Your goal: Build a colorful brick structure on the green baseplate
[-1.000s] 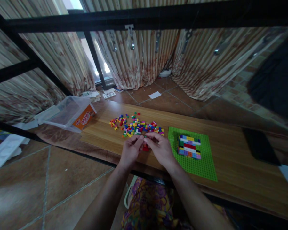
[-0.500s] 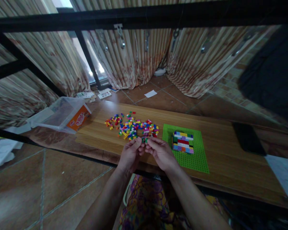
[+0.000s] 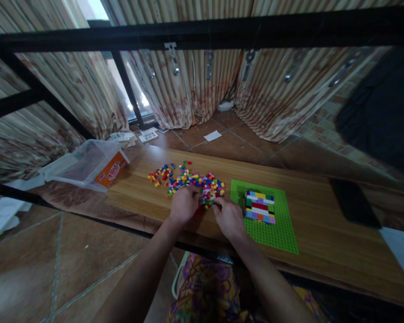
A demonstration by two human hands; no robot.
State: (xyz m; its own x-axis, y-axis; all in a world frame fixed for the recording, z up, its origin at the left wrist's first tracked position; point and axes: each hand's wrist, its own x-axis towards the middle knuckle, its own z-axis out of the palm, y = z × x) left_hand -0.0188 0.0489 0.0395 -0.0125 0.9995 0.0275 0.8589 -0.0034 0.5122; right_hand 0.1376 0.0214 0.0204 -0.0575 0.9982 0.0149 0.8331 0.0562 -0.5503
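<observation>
A heap of small coloured bricks (image 3: pixel 191 181) lies on the wooden table (image 3: pixel 316 224). My left hand (image 3: pixel 183 205) rests knuckles-up at the heap's near edge, fingers curled down onto the bricks. My right hand (image 3: pixel 228 216) sits just beside it, fingers bent and pinched at the heap's right edge; what they hold is hidden. A small red piece (image 3: pixel 199 210) shows between the two hands. To the right lies a green baseplate (image 3: pixel 279 233) with a low multicoloured brick block (image 3: pixel 259 207) built on it.
A clear plastic tub (image 3: pixel 87 163) with an orange label lies tipped at the table's left end. A black flat object (image 3: pixel 353 202) lies at the right. Black metal frame bars (image 3: pixel 202 31) cross above. Curtains and papers are on the tiled floor behind.
Both hands were raised together, pinching small pieces between their fingertips. Now they have dropped apart onto the near edge of the brick heap.
</observation>
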